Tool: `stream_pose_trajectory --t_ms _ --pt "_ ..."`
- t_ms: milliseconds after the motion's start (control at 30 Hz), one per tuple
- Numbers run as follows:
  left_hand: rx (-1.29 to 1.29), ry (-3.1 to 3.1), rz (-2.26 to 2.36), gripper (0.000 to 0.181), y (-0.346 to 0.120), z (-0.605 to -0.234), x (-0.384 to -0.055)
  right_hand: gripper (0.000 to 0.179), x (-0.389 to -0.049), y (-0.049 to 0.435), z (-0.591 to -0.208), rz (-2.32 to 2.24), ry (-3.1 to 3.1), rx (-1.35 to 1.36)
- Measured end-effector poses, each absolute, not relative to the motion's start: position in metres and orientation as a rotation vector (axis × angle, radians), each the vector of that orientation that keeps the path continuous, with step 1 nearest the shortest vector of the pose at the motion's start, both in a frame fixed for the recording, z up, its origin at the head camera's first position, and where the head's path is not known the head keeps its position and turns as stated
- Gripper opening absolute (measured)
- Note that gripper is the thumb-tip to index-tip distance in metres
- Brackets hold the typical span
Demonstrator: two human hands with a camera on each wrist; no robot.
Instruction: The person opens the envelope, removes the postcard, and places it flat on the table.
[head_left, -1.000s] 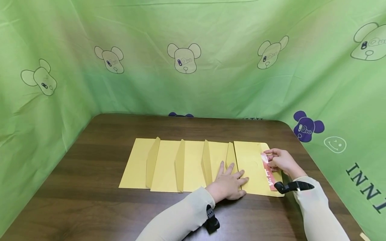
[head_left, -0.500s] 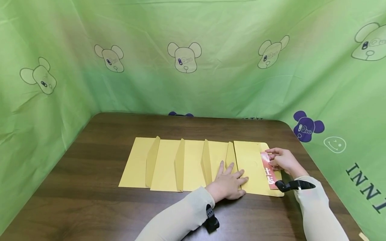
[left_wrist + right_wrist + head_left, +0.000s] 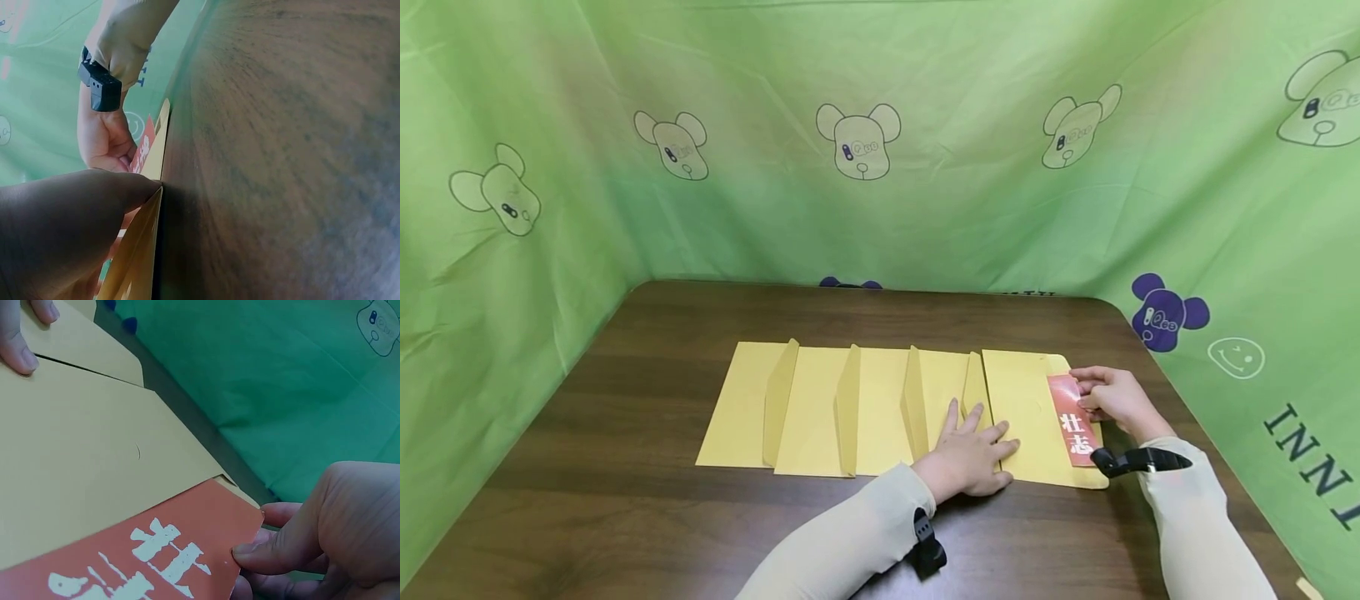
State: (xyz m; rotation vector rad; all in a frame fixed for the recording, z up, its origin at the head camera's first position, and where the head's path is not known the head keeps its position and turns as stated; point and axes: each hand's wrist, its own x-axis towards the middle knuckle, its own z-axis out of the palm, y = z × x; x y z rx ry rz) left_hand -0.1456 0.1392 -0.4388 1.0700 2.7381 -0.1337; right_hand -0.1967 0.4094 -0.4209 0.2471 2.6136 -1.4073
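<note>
A red card with white characters (image 3: pixel 1071 421) sticks out of the right-hand yellow envelope (image 3: pixel 1021 417). Its inner part is hidden under the envelope's front. My right hand (image 3: pixel 1116 402) pinches the card's outer edge, with the thumb on the printed face in the right wrist view, where the card (image 3: pixel 212 531) lies along the envelope's mouth. My left hand (image 3: pixel 968 462) lies with fingers spread across the left edge of that envelope and the flap of the neighbouring one. In the left wrist view the card (image 3: pixel 147 144) shows between the two hands.
Several more yellow envelopes (image 3: pixel 816 400) overlap in a row to the left, their flaps partly raised. All lie on a dark wooden table (image 3: pixel 587 433). A green printed curtain (image 3: pixel 775 208) hangs behind and at the sides.
The right hand has drawn the red card a little rightwards out of the envelope, so more of its face and characters show. The left hand has stayed in place.
</note>
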Motion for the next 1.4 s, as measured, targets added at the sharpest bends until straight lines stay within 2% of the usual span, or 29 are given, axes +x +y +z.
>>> stream_pose_trajectory --t_ms 1400 --pt "1.063 2.754 -0.162 0.055 0.139 -0.437 -0.145 0.059 -0.190 0.439 -0.414 -1.259 2.760 0.323"
